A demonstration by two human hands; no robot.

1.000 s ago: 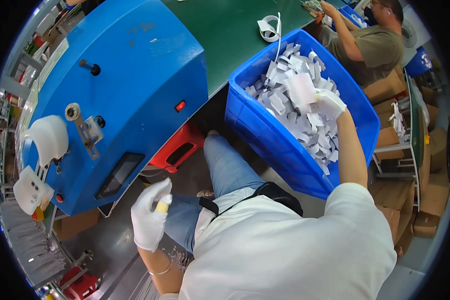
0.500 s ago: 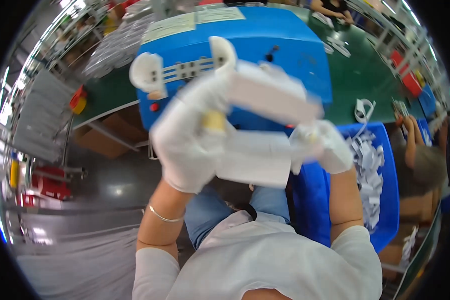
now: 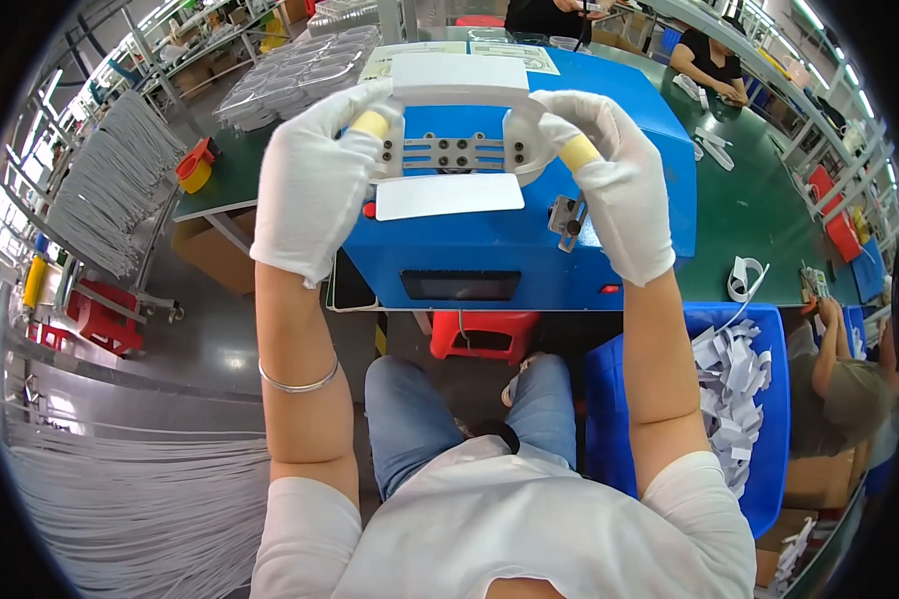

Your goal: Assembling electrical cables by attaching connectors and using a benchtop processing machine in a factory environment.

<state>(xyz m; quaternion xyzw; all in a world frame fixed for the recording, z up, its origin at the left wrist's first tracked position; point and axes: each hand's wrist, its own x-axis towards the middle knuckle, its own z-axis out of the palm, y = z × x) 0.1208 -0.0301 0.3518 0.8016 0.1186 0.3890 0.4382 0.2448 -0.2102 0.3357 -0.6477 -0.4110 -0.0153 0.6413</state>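
Observation:
Both my hands wear white gloves with yellow tape on the thumbs. My left hand (image 3: 315, 185) and my right hand (image 3: 614, 180) pinch opposite ends of a wide white band (image 3: 459, 78) over the blue machine (image 3: 589, 270). A second flat white stretch (image 3: 449, 197) shows below it; my hands hide whether the two join in a loop. Between them sits a slotted metal bracket (image 3: 454, 152) with a curved white holder at each side, the left holder (image 3: 392, 150) by my left fingers and the right holder (image 3: 526, 145) by my right.
A blue bin (image 3: 777, 399) of white scraps stands at my right. A white curled strip (image 3: 741, 280) lies on the green table (image 3: 744, 220). Clear plastic trays (image 3: 305, 75) are stacked at the far left. Hanging grey strips (image 3: 120, 190) and a red stool (image 3: 484, 334) are also around. Other people sit nearby.
My hands have moved up and apart, bringing the white band from above my lap to the machine's bracket. The view has shifted, showing more of the machine's front.

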